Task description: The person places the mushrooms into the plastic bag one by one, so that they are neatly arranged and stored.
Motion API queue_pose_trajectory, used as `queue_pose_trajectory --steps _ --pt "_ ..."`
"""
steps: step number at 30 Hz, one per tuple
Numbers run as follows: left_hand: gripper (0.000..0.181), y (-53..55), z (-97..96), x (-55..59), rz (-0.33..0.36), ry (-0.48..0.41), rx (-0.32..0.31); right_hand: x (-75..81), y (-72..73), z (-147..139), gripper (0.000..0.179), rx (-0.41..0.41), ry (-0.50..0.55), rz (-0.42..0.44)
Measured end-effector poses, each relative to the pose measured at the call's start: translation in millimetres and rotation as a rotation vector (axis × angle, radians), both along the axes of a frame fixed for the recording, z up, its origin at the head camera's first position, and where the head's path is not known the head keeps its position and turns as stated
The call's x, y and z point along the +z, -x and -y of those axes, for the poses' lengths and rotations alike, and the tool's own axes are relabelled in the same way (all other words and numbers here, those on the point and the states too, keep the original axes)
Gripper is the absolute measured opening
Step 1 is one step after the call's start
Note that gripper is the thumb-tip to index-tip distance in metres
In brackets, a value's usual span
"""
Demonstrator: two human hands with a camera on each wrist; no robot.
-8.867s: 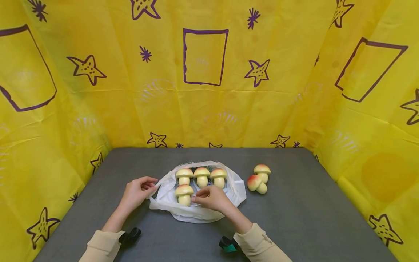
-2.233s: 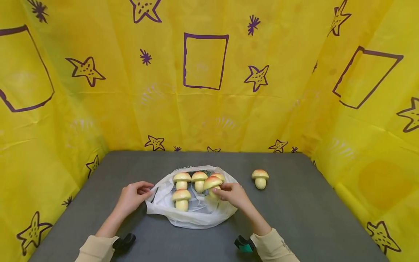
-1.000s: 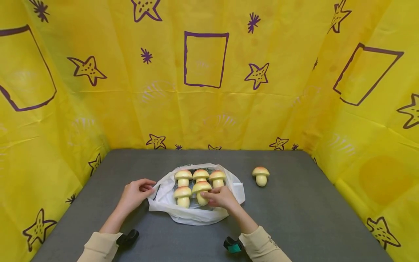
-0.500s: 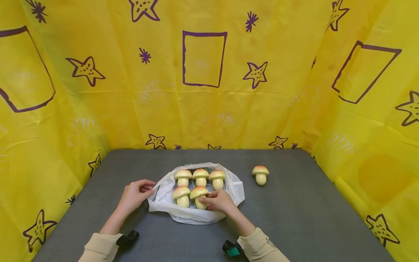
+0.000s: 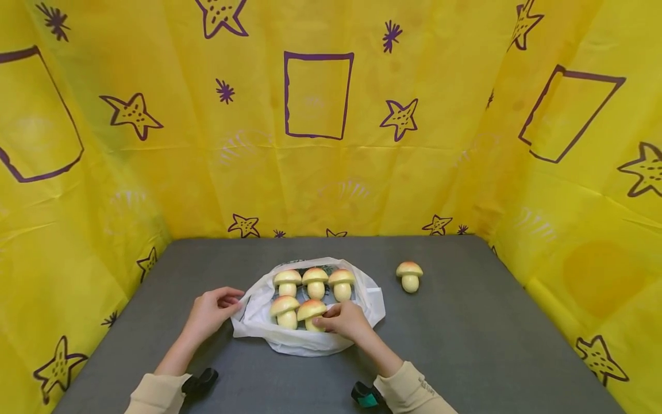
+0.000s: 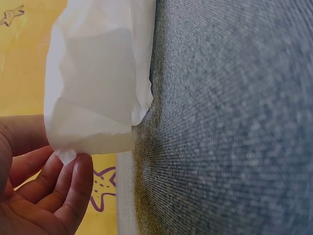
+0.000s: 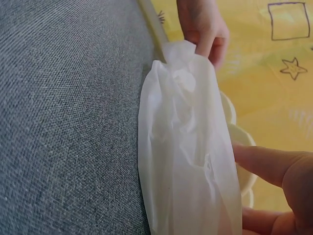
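A white plastic bag [image 5: 289,344] lies spread wide on the table, its mouth facing up. Inside, three toy mushrooms [image 5: 315,282] with pale stems and reddish-yellow caps form a back row. In front of them sit a left mushroom [image 5: 285,313] and a right mushroom [image 5: 311,310], which leans slightly. My right hand [image 5: 345,321] has thumb and fingers at the right mushroom's stem, partly covering it. At the bag's left corner, my left hand [image 5: 211,313] pinches the rim; the left wrist view shows the white plastic [image 6: 98,88] between thumb and fingertips.
One more toy mushroom [image 5: 410,277] stands apart on the grey table [image 5: 465,333], right of the bag. Yellow cloth [image 5: 320,184] with purple drawings hangs around the back and sides. In the right wrist view, the bag's wall [image 7: 186,147] hides most of the mushrooms.
One of the two mushrooms on the right went into the bag with my right hand. Lately that hand shifted it left, against the left front mushroom. My left hand stays at the rim.
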State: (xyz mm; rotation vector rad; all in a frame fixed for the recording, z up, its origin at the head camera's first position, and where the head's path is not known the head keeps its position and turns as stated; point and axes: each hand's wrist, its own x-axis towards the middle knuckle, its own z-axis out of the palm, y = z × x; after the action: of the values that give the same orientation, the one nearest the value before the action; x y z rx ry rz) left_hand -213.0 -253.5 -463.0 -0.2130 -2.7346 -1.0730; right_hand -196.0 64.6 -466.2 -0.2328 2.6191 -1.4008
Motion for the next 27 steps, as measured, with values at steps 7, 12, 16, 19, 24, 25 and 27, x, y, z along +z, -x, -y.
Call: queue_pose_trajectory --steps 7,12,16,19,24,25,27 --pt "0.020 -0.2 -0.1 0.1 0.001 -0.010 -0.007 0.7 -1.3 -5 0.025 0.012 0.002 -0.002" --pt "0.020 -0.4 0.3 0.9 0.004 -0.008 0.000 6.9 -1.1 -17 0.025 0.058 0.062 0.015" --pt "0.020 -1.3 -0.3 2.4 -0.007 -0.006 -0.008 10.4 2.8 -31 0.028 0.082 0.121 0.031" --pt "0.020 -2.3 -0.9 2.5 -0.013 -0.005 -0.008 11.6 7.1 -43 0.030 0.074 0.130 0.015" --pt "0.020 -2.5 -1.5 0.7 -0.010 -0.008 -0.004 13.9 16.5 -64 0.029 0.004 0.115 -0.034" --pt "0.020 -2.9 -1.7 0.6 -0.008 -0.007 -0.001 14.4 18.5 -68 0.028 -0.017 0.112 -0.040" --pt "0.020 -4.4 -2.2 0.1 -0.006 -0.010 0.002 15.1 22.5 -77 0.027 -0.051 0.114 -0.049"
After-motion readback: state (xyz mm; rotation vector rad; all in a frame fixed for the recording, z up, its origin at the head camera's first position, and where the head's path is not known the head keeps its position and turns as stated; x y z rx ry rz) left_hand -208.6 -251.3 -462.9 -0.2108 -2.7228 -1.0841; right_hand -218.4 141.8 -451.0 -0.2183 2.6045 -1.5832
